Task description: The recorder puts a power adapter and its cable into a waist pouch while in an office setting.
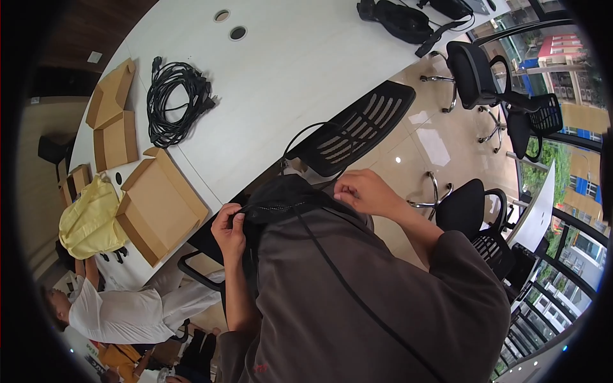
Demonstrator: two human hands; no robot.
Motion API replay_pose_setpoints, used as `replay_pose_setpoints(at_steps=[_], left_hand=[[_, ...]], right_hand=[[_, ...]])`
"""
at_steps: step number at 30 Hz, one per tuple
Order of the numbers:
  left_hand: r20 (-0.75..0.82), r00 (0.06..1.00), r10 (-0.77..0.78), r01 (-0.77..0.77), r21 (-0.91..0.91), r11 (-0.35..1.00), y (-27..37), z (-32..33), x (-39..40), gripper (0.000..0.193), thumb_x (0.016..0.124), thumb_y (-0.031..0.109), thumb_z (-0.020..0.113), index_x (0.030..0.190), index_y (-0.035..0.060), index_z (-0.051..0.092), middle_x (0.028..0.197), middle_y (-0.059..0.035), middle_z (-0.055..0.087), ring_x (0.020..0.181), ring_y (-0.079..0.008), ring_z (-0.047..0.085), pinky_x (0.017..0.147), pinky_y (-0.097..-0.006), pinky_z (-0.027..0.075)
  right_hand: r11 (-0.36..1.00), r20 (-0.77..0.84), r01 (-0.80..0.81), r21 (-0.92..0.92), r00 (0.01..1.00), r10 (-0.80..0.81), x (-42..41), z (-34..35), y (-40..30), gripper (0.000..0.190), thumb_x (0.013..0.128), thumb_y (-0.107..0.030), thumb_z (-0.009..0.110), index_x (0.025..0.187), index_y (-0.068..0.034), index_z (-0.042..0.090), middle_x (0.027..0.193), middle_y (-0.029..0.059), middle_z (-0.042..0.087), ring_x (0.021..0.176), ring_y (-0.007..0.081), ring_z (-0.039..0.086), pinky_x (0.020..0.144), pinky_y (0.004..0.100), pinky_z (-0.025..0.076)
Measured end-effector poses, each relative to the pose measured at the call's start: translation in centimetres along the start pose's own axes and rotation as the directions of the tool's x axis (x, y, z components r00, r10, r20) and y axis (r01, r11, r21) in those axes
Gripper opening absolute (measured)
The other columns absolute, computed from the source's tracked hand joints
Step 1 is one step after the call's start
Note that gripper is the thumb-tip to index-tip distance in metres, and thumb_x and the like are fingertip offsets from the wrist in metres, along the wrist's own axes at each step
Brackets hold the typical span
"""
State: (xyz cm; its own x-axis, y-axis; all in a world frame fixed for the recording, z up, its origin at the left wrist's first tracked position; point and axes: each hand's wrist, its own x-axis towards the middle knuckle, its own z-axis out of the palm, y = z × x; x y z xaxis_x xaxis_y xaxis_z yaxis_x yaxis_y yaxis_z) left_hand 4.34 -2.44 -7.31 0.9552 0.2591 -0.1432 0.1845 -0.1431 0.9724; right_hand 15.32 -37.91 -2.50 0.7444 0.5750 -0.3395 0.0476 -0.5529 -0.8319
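At my waist lies a black mesh pouch (pixel 282 198), bunched against my dark shirt. My left hand (pixel 229 232) pinches its left edge between thumb and fingers. To the pouch's right, my right hand (pixel 366 191) has curled fingers by my side; whether they grip something is hidden. A thin black cable (pixel 306 127) arcs up from the pouch and comes down near the right fingertips. Across my shirt runs a narrow black strap (pixel 345 277), which meets the pouch at its upper end.
The white table (pixel 268 91) holds coiled black power cables (pixel 175 105), an open cardboard box (pixel 163 206), another box (pixel 115 139) and black bags (pixel 402 21). A person in white (pixel 119 313) stands left with a yellow bag (pixel 93 218). Mesh-backed chairs (pixel 364 129) stand right.
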Motion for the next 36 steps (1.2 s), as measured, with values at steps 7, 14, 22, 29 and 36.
replay_pose_setpoints(at_steps=[7, 14, 22, 29, 36], left_hand=[[0.02, 0.999, -0.042, 0.041, 0.016, 0.999, 0.5, 0.0, 1.2, 0.012, 0.095, 0.008, 0.071, 0.098, -0.0035, 0.067, 0.097, -0.0056, 0.066, 0.09, -0.0137, 0.059, 0.084, -0.0249, 0.045], [0.16, 0.965, -0.21, 0.218, -0.031, 0.976, 0.6, 1.3, 2.6, 0.016, 0.102, 0.012, 0.065, 0.106, -0.0032, 0.07, 0.096, -0.0006, 0.066, 0.089, -0.0084, 0.057, 0.082, -0.0225, 0.045], [0.159, 0.937, -0.31, 0.319, -0.031, 0.947, -2.7, 0.9, 0.2, 0.021, 0.106, 0.016, 0.058, 0.109, -0.001, 0.071, 0.104, -0.0022, 0.068, 0.092, -0.0091, 0.058, 0.083, -0.024, 0.045], [0.116, 0.971, -0.211, 0.216, -0.04, 0.975, -2.1, 0.8, -1.8, 0.025, 0.096, 0.016, 0.071, 0.115, 0.0013, 0.067, 0.116, -0.007, 0.064, 0.105, -0.0171, 0.06, 0.091, -0.0288, 0.047], [0.116, 0.99, -0.075, 0.043, 0.254, 0.966, -1.6, 3.0, 0.2, 0.038, 0.084, 0.018, 0.082, 0.113, 0.0019, 0.065, 0.13, -0.0156, 0.062, 0.121, -0.0317, 0.06, 0.104, -0.0378, 0.046]], right_hand=[[1.0, -0.019, -0.027, 0.011, 0.999, 0.027, -0.5, 4.1, 1.4, 0.023, 0.085, -0.022, 0.075, 0.092, -0.002, 0.067, 0.088, 0.0134, 0.068, 0.083, 0.0342, 0.067, 0.072, 0.0437, 0.053], [0.992, -0.138, 0.115, 0.056, 0.985, -0.106, -0.7, 4.8, 2.8, 0.016, 0.089, -0.01, 0.067, 0.085, 0.002, 0.058, 0.082, 0.0189, 0.059, 0.076, 0.0384, 0.061, 0.066, 0.0461, 0.047], [0.979, -0.079, 0.101, 0.178, 0.993, -0.089, -1.3, 3.5, 3.1, 0.021, 0.093, -0.007, 0.065, 0.081, 0.004, 0.051, 0.075, 0.0158, 0.05, 0.063, 0.0291, 0.051, 0.058, 0.0378, 0.04], [0.997, -0.046, 0.021, 0.077, 0.999, -0.018, -0.5, 2.4, 3.5, 0.023, 0.091, -0.008, 0.067, 0.079, 0.006, 0.053, 0.072, 0.0141, 0.052, 0.062, 0.0271, 0.051, 0.059, 0.0368, 0.041], [0.998, 0.061, 0.038, -0.055, 0.998, -0.034, 1.3, 1.1, 2.2, 0.026, 0.086, -0.01, 0.071, 0.074, 0.004, 0.053, 0.068, 0.0167, 0.054, 0.061, 0.0344, 0.055, 0.057, 0.0423, 0.041]])
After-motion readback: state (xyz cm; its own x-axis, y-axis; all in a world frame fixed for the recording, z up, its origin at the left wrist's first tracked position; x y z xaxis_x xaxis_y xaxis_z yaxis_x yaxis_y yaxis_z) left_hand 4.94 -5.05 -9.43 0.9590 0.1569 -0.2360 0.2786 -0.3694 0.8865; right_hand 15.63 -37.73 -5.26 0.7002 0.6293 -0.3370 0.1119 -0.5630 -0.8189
